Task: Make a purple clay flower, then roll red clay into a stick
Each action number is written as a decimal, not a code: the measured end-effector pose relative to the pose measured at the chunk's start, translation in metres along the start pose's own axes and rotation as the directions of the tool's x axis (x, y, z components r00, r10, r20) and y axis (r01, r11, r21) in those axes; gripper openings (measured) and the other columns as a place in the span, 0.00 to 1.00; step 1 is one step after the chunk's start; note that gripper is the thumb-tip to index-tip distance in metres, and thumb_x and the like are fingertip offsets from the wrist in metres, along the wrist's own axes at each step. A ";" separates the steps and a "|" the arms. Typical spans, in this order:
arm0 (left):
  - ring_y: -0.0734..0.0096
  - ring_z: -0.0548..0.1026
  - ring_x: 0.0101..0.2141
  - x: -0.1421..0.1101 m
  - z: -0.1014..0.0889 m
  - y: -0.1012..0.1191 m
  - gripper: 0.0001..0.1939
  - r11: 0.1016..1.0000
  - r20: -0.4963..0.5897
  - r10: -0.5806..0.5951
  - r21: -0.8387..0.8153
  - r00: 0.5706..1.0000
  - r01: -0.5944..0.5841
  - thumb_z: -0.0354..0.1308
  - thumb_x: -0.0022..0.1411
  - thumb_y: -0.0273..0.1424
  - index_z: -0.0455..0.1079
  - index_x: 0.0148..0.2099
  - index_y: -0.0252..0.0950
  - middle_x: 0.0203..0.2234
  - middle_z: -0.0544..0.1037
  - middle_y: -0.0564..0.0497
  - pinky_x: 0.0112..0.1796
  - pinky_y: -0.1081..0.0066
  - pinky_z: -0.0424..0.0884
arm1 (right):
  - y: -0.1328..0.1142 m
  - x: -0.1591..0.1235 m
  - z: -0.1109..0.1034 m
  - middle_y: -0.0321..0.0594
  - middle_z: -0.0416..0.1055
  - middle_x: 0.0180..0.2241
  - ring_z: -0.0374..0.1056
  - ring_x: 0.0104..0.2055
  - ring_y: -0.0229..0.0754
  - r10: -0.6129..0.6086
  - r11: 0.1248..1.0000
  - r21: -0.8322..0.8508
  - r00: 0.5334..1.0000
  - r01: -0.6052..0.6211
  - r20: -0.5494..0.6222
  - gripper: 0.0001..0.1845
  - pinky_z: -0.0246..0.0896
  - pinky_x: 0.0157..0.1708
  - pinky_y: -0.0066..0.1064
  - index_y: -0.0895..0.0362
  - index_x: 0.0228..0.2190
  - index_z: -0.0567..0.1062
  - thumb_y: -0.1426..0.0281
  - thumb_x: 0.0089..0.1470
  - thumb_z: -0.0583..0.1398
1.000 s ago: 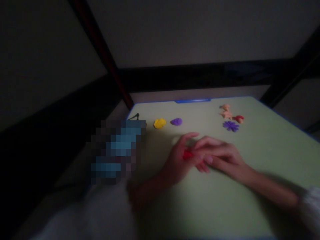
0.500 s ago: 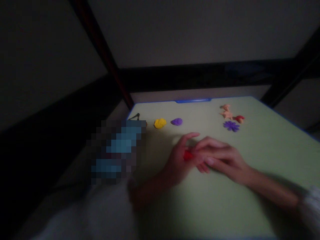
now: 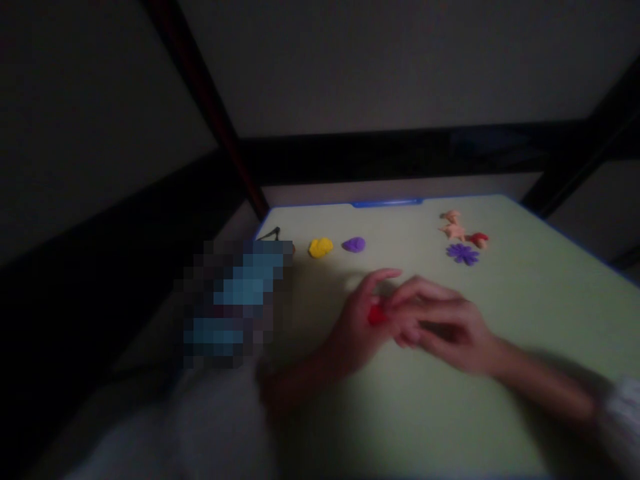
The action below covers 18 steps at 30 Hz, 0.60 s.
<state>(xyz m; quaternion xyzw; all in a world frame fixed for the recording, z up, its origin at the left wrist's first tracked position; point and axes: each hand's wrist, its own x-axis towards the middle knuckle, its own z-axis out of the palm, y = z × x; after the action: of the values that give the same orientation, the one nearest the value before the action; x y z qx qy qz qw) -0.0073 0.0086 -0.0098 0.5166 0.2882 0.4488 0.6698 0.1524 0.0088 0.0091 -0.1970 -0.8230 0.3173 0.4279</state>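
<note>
A small lump of red modelling clay (image 3: 376, 315) lies in the cupped palm of my left hand (image 3: 355, 323), whose fingers curl around it, one finger raised above. Coming from the right, my right hand (image 3: 450, 320) is closed with its fingertips over the left palm, pressed at the edge of the red clay. The fingers overlap, so part of the clay and the exact contact are hidden. Both hands are held over the pale green tabletop (image 3: 480, 427), slightly blurred.
Beyond my hands sit a yellow clay lump (image 3: 321, 247) and a purple lump (image 3: 355, 245). Farther right are a purple flower shape (image 3: 463, 254), a red-capped mushroom shape (image 3: 480, 240), a peach star shape (image 3: 454, 231) and another peach piece (image 3: 453, 216). A pixelated patch (image 3: 240, 300) covers the left.
The thumb of my right hand has drawn slightly away from the left fingers, widening the gap under its index finger. The red clay stays in the left palm.
</note>
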 end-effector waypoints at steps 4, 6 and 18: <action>0.70 0.76 0.26 0.001 0.001 0.002 0.26 0.998 -0.051 -0.014 0.062 0.999 0.017 0.63 0.50 0.27 0.59 0.51 0.37 0.25 0.76 0.53 0.29 0.72 0.72 | -0.003 -0.001 0.005 0.43 0.69 0.38 0.66 0.41 0.41 -0.042 0.997 -0.067 0.998 0.039 -0.053 0.13 0.66 0.37 0.35 0.55 0.39 0.75 0.79 0.51 0.58; 0.72 0.76 0.26 0.002 0.002 0.004 0.24 0.993 -0.094 -0.006 0.114 0.996 0.017 0.62 0.50 0.26 0.61 0.50 0.36 0.24 0.75 0.55 0.29 0.74 0.71 | -0.005 -0.001 0.007 0.42 0.68 0.39 0.65 0.43 0.43 -0.073 0.994 -0.079 0.997 0.071 -0.026 0.11 0.64 0.40 0.38 0.55 0.34 0.75 0.79 0.51 0.58; 0.72 0.76 0.20 0.007 -0.005 -0.001 0.23 0.993 0.072 -0.060 -0.100 0.996 0.067 0.59 0.55 0.31 0.56 0.52 0.35 0.22 0.77 0.53 0.23 0.74 0.70 | 0.006 -0.008 0.005 0.45 0.64 0.50 0.60 0.52 0.47 -0.038 0.992 -0.123 0.999 0.039 0.006 0.30 0.59 0.50 0.41 0.52 0.53 0.64 0.69 0.48 0.64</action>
<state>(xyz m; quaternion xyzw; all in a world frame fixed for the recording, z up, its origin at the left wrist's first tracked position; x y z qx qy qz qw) -0.0081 0.0165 -0.0121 0.4873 0.2579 0.4233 0.7189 0.1529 0.0066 -0.0013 -0.2067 -0.8456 0.2579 0.4192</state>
